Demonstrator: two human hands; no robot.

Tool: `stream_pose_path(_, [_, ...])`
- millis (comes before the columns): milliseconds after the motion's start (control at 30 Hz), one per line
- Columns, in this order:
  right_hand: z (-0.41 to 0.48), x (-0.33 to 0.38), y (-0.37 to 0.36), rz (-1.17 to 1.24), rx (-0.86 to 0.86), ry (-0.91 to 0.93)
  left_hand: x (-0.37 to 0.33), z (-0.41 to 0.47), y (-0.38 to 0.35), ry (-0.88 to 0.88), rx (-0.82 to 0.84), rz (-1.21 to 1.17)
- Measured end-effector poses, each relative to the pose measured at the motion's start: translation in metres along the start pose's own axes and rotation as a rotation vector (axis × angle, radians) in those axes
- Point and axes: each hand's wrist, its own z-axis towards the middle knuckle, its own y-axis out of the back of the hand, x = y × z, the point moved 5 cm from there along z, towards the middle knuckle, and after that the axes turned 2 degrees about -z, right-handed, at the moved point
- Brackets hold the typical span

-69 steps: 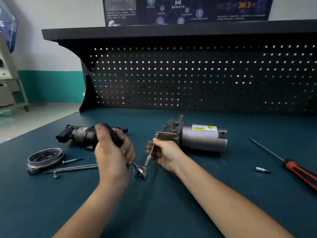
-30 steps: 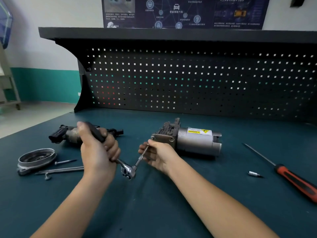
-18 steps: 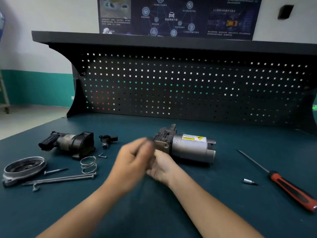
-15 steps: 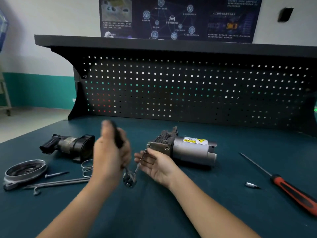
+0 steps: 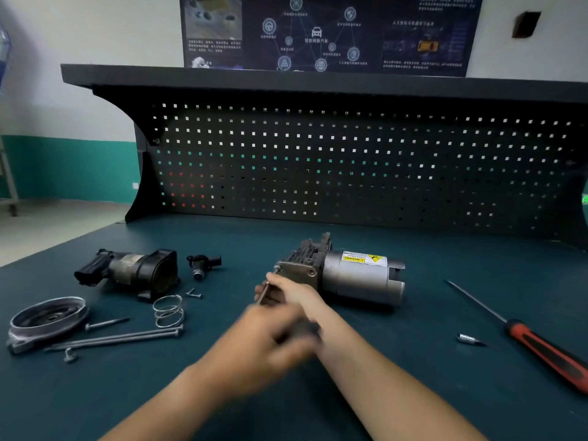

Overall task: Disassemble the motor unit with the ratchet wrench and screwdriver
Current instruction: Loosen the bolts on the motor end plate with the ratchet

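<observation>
The motor unit (image 5: 346, 276), a grey cylinder with a yellow warning label, is seen lying on its side at the middle of the dark green workbench (image 5: 413, 393), its bracketed end plate turned to the left. Just beside that plate, the thin metal bar of the ratchet wrench (image 5: 263, 293) is pinched in the curled fingers of the right hand (image 5: 288, 296). The wrench's dark handle is gripped nearer the camera by the left hand (image 5: 270, 340), which is blurred; its fingers are shown closed round the handle. The screwdriver (image 5: 547, 346), red-handled, is seen lying well apart at the right, with a small metal bit (image 5: 470, 339) near its shaft. To the left of the unit, loose parts are spread out: a coil spring (image 5: 168, 310), a short screw (image 5: 194, 293), a small black fitting (image 5: 203, 265), a black-and-grey housing (image 5: 133, 272), long bolts (image 5: 121, 338) and a round metal cover (image 5: 47, 316). A black pegboard (image 5: 350, 160) is set behind the bench.
</observation>
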Motion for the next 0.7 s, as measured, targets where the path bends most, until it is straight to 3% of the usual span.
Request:
stream_pose_path(67, [-0.001,-0.001,0.001,0.034,0.035,-0.017,0.012,0.004,0.038,0.225,-0.472,-0.244])
stream_pose_path(133, [-0.001,-0.001,0.0,0.073,0.078,-0.047,0.04,-0.002,0.055,0.493,-0.822,-0.898])
stream_pose_path(167, [-0.001,0.0,-0.001,0.111,0.099,-0.053,0.051,-0.006,0.06,0.557,-0.908,-1.078])
stream_pose_path(267, [-0.001,0.002,-0.002,0.173,0.097,-0.051,0.065,-0.013,0.067,0.632,-0.964,-1.119])
stream_pose_path(367, [0.002,0.003,-0.002,0.1,0.066,-0.02,0.041,-0.006,0.053,0.47,-0.737,-0.843])
stream_pose_path(400, [0.003,0.004,-0.002,0.066,0.055,-0.007,0.027,-0.002,0.045,0.329,-0.561,-0.584])
stream_pose_path(467, [0.004,0.003,-0.002,-0.001,0.041,0.005,0.002,-0.004,0.003,0.053,-0.034,-0.015])
stream_pose_path(500, [0.004,0.002,-0.002,-0.022,0.035,0.01,0.0,-0.01,-0.015,0.007,0.173,0.177])
stream_pose_path(533, [0.005,0.002,-0.002,-0.019,0.034,0.014,0.001,-0.012,-0.02,-0.007,0.213,0.246])
stream_pose_path(600, [0.005,0.001,-0.001,0.047,0.04,0.009,0.0,-0.004,0.003,0.112,-0.12,-0.044])
stream_pose_path(700, [0.004,0.001,-0.001,0.161,0.1,-0.012,0.026,-0.005,0.041,0.467,-0.728,-0.793])
